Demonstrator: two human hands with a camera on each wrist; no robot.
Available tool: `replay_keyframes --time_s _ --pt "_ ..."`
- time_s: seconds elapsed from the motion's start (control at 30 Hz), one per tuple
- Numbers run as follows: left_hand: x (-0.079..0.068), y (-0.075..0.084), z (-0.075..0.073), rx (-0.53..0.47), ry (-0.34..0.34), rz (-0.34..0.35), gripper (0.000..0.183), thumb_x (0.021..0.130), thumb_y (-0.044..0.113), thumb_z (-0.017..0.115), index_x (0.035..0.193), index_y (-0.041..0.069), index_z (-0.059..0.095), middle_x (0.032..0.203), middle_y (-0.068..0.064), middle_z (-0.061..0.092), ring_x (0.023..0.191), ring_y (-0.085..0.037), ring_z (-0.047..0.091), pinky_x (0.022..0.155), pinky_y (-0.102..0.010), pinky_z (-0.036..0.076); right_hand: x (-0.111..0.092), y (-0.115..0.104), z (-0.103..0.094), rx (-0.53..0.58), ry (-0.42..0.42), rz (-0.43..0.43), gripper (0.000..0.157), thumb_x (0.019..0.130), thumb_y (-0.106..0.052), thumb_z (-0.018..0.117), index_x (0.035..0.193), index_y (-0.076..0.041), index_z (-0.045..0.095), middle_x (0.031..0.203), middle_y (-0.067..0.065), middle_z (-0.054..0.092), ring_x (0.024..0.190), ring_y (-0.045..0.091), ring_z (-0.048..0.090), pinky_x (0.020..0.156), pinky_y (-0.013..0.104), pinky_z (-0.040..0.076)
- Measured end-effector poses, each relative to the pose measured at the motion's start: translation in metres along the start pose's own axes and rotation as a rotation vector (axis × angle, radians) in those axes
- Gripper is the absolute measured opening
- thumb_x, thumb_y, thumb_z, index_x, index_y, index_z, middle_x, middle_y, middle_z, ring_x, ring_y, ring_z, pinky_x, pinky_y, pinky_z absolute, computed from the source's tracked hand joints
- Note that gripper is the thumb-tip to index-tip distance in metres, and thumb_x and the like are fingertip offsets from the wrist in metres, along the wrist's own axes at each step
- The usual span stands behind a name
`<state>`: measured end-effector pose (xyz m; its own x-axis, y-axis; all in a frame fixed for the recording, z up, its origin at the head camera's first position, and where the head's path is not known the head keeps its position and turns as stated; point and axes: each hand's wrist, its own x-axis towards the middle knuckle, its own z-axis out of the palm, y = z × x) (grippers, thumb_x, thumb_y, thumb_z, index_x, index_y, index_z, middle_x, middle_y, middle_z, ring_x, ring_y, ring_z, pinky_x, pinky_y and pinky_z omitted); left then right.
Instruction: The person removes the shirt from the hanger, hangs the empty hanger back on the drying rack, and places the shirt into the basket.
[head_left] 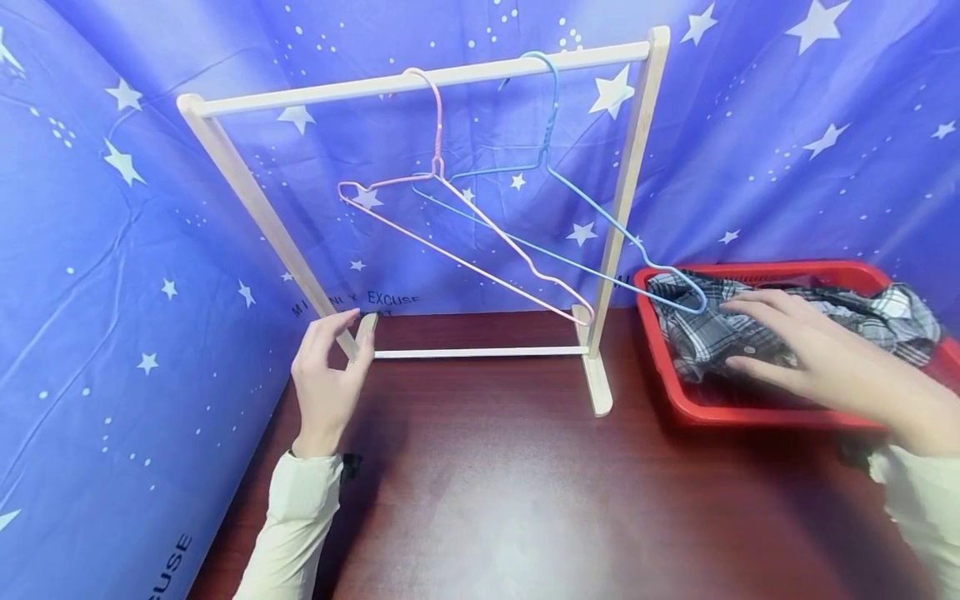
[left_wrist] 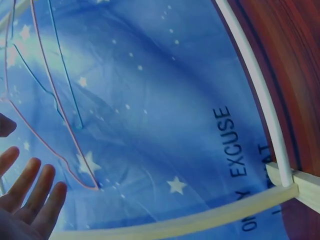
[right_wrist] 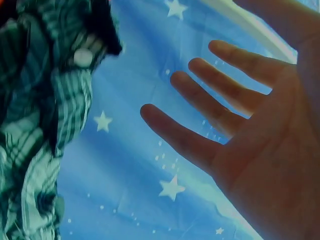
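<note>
My left hand (head_left: 327,379) hovers by the left post of a wooden garment rack (head_left: 480,77), thumb and fingers apart with nothing between them. Over the red basket (head_left: 701,412) at the right is my right hand (head_left: 825,354), its fingers spread and holding nothing in the right wrist view. Crumpled black-and-white plaid clothing (head_left: 693,342) fills the basket; buttons show on it. From the rack's top bar hang a pink hanger (head_left: 480,271) and, right of it, a blue hanger (head_left: 600,212), both bare. The left wrist view shows my left fingers (left_wrist: 37,192) near the pink hanger (left_wrist: 55,95).
The rack stands on a dark red-brown table (head_left: 480,467), its right foot (head_left: 597,387) reaching forward. A low white crossbar (head_left: 480,353) joins the posts. Blue star-printed cloth (head_left: 187,250) hangs behind and at the left.
</note>
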<state>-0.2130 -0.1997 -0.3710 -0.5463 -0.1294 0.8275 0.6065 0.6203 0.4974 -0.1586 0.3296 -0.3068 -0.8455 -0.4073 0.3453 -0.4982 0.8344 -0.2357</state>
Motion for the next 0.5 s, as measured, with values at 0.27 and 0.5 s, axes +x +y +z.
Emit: replay_keyframes --time_s 0.27,0.5 --pt "-0.013 0.021 0.007 0.024 -0.136 0.045 0.035 0.084 0.012 0.074 0.118 0.013 0.072 0.112 -0.006 0.07 0.106 -0.024 0.066 0.092 -0.033 0.047 0.0 -0.026 0.015 -0.002 -0.006 -0.041 0.069 0.073 -0.02 0.087 0.134 -0.008 0.057 0.13 0.011 0.057 0.121 0.03 0.05 0.104 0.001 0.011" --pt "-0.025 0.037 0.01 0.076 -0.334 0.06 0.033 0.089 0.019 0.071 0.122 0.014 0.069 0.121 -0.006 0.066 0.112 -0.024 0.062 0.094 -0.041 0.046 -0.002 -0.048 0.035 -0.009 -0.011 -0.059 0.067 0.078 -0.027 0.084 0.137 -0.012 0.056 0.13 0.002 0.058 0.119 0.021 0.055 0.101 0.026 0.037"
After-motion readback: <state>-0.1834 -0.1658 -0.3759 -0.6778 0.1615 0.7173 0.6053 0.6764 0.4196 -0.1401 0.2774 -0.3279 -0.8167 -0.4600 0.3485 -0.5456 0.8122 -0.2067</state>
